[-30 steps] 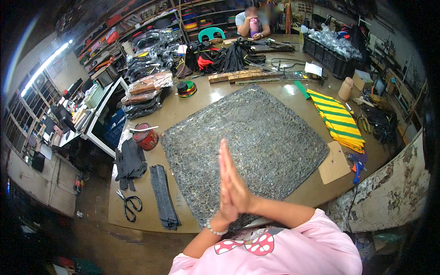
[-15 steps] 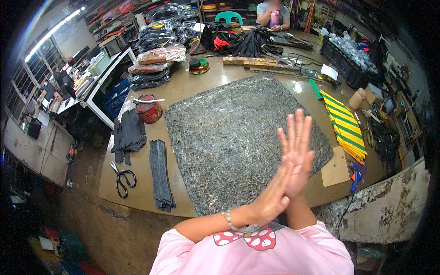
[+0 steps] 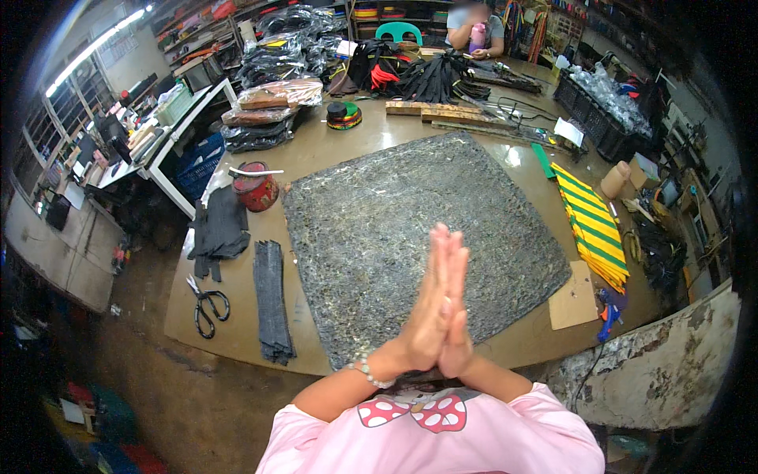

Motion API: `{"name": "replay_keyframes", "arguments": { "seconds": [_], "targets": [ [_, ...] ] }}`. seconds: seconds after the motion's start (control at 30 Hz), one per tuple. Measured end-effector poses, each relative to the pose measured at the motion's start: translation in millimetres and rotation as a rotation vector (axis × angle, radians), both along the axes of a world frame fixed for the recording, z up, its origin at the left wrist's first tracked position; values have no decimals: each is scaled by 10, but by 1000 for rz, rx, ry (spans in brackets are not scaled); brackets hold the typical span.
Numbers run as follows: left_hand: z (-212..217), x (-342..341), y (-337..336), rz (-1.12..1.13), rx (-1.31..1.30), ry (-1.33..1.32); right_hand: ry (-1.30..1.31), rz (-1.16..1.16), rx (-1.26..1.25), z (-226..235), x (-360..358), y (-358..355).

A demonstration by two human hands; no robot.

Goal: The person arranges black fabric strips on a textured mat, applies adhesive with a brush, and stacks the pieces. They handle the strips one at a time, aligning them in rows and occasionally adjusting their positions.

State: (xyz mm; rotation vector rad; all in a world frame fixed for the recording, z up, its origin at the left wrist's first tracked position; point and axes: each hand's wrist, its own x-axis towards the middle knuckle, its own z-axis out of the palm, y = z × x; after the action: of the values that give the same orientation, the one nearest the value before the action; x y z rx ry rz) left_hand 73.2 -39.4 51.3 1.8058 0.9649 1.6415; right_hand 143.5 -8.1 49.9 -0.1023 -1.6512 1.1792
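Palm to palm, my left hand (image 3: 425, 325) and my right hand (image 3: 456, 336) press together with fingers stretched out and pointing away from me. Neither holds anything that I can see, though the space between the palms is hidden. A beaded bracelet circles my left wrist. Beneath and beyond them lies a square speckled grey mat (image 3: 371, 213) on the brown table (image 3: 312, 347). Left of the mat are a stack of dark grey strips (image 3: 273, 304), black-handled scissors (image 3: 208, 306), a pile of black pieces (image 3: 221, 229) and a red tin (image 3: 256, 188) with a white stick across it.
On the right lie yellow and green striped pieces (image 3: 588, 225), a tan board (image 3: 575, 296) and a blue glue gun (image 3: 609, 314). Wooden bars (image 3: 450, 114), black strips (image 3: 434, 77) and plastic-wrapped bundles (image 3: 272, 110) occupy the far side. Across the table a person holds a pink bottle (image 3: 478, 38).
My hands have shifted left and nearer to me. Before, the left hand lay against the lower part of the upright right palm; now the two palms line up together.
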Motion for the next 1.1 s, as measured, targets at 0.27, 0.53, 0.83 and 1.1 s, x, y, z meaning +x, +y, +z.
{"name": "replay_keyframes", "arguments": {
  "seconds": [0.27, 0.53, 0.83, 1.1],
  "targets": [
    [-267, 201, -157, -247, -142, 274, 228, -225, -478, 64, 262, 434],
    [-306, 100, -240, -162, -277, 248, 480, -110, -1039, -419, 281, 928],
    [-249, -182, -90, 59, -297, -419, 264, 459, -1062, -588, 306, 517],
    [-196, -228, 94, 317, -105, -517, 24, 129, -507, -592, 65, 228]
  ]
}}
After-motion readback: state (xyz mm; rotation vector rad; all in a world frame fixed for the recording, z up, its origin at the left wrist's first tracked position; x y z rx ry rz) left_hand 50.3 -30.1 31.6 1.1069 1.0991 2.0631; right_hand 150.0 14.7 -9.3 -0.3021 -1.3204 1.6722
